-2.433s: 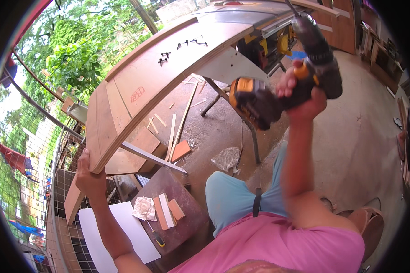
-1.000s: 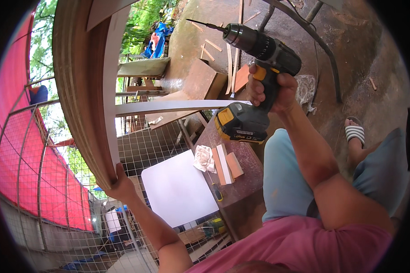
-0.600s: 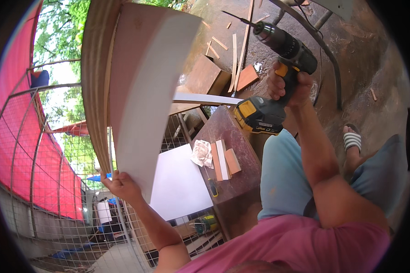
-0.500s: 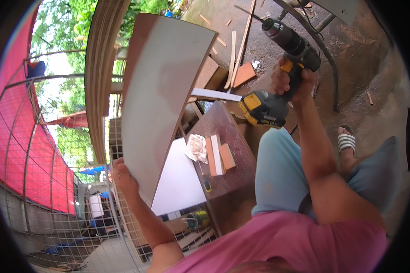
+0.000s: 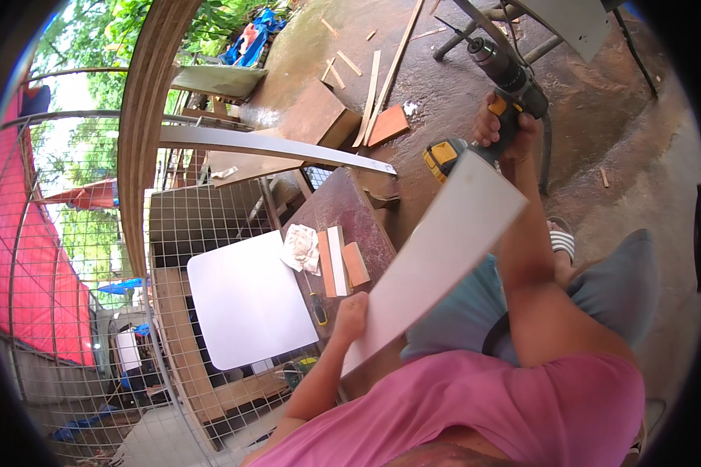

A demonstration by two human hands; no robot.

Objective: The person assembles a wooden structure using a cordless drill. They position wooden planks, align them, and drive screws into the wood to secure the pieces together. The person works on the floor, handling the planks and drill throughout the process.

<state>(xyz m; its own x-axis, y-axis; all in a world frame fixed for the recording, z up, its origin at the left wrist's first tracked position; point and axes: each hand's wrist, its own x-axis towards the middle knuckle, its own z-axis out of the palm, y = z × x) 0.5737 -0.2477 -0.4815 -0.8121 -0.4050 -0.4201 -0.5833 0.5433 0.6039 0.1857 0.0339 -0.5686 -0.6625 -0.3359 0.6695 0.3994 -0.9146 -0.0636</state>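
Note:
My right hand (image 5: 508, 132) is wrapped round the handle of a black and yellow cordless drill (image 5: 500, 68), whose long bit points up and away. Its yellow battery end is partly covered by a white board (image 5: 436, 249). That board slants across my lap, and my left hand (image 5: 352, 317) grips its left edge; the fingertips behind it are hidden. Left of this hand, a screwdriver (image 5: 318, 310) lies on a dark brown tabletop (image 5: 349, 198). Beside it are a crumpled white cloth (image 5: 301, 248), brown and white strips (image 5: 331, 261), and a small brown block (image 5: 356, 264).
A white rounded panel (image 5: 251, 300) rests left of the tabletop. Wire mesh (image 5: 78, 272) stands along the left, and a curved wooden edge (image 5: 136, 140) rises before it. Wood offcuts (image 5: 370, 101) litter the wet floor. A metal-legged stand (image 5: 483, 15) is at the far right.
My left hand has brought the white board from the left over to my lap, turning it. The panel and bench behind it now show. The drill stays in my right hand, slightly lower.

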